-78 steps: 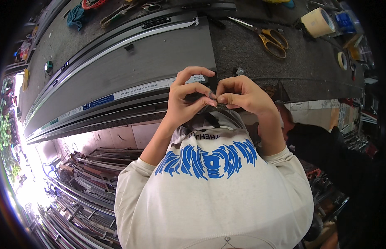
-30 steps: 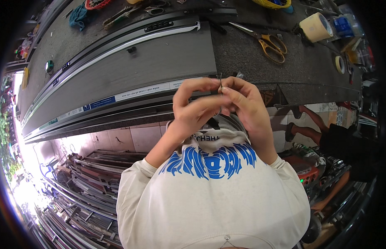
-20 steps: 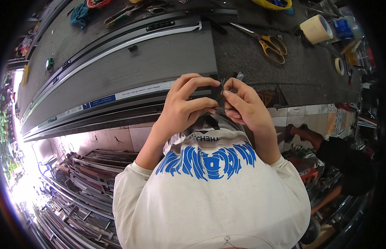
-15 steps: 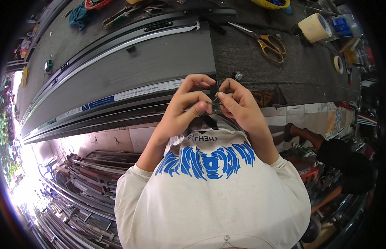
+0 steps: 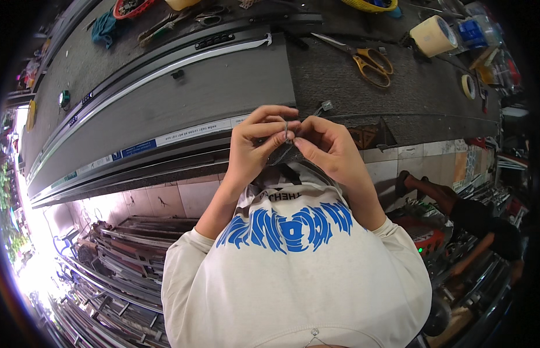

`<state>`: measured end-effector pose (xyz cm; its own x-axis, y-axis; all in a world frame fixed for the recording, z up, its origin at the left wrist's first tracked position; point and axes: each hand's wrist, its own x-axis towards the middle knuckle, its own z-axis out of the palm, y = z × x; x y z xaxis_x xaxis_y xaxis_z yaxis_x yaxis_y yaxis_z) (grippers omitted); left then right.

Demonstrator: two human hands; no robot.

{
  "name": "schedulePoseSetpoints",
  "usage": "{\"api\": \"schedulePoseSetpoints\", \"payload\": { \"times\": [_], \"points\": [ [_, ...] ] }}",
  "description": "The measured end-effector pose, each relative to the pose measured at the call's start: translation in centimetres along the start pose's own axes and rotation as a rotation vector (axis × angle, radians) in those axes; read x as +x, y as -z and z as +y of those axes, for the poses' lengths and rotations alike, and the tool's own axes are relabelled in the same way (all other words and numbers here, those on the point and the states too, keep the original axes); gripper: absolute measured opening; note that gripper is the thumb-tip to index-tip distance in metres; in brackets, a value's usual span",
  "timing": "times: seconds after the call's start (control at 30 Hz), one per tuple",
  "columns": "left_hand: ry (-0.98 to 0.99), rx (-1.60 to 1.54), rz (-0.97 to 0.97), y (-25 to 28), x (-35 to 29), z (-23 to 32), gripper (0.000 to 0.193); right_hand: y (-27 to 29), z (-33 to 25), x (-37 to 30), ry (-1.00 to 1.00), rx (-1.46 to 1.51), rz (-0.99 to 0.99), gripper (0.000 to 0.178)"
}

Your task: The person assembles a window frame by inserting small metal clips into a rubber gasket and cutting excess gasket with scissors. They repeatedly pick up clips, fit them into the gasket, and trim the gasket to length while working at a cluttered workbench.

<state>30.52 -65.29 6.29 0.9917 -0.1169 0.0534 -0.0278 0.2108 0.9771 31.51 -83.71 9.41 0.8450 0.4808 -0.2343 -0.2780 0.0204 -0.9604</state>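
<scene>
The person's left hand (image 5: 252, 142) is closed in a pinch, thumb against fingers, on a thin grey strand (image 5: 286, 129) that stands up between the fingertips and loops down below them. The right hand (image 5: 331, 145) is curled just beside it, thumb and index finger bent toward the strand; whether these fingertips grip it or only touch it cannot be told. Both hands are raised in front of the pale shirt (image 5: 305, 278) with its blue print, near the front edge of the dark counter (image 5: 339, 93). A small greyish piece (image 5: 326, 105) shows just beyond the right hand. To the left lies a long grey panel (image 5: 223, 87), with a white and blue label strip (image 5: 165, 138) along its near side and dark rails beside its far edge. Right of the panel, scissors with yellow-orange handles (image 5: 374, 66) lie with the blades apart, pointing up and left. Farther right are a wide roll of cream tape (image 5: 432, 36) and a narrower roll (image 5: 468, 87). Along the far side of the counter are a blue cloth (image 5: 102, 29), a red basket (image 5: 133, 8) and a yellow basket (image 5: 371, 5); a small green and black object (image 5: 64, 98) sits at the far left. Below, metal bars (image 5: 125, 267) lie stacked at left, and a co-worker in dark clothes (image 5: 484, 223) is at right.
</scene>
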Motion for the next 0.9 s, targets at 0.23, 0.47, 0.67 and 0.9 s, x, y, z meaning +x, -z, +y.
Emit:
{"api": "schedulePoseSetpoints", "payload": {
  "times": [0.23,0.47,0.67,0.9],
  "points": [
    [-0.034,0.182,-0.148,0.6,0.5,0.5,0.014,0.5,0.6,0.1,-0.031,0.160,-0.035,0.014],
    [-0.015,0.198,-0.050,0.1,0.1,0.6,0.004,0.5,0.3,0.0,-0.049,0.179,0.023,0.019],
    [0.088,-0.090,0.031,-0.5,-0.5,-0.8,0.007,-0.3,0.2,0.1,-0.004,-0.129,0.197,0.017],
    [0.062,-0.351,0.145,-0.8,-0.2,-1.4,0.012,-0.3,1.1,0.1,0.030,-0.046,0.262,0.019]
  ]
}}
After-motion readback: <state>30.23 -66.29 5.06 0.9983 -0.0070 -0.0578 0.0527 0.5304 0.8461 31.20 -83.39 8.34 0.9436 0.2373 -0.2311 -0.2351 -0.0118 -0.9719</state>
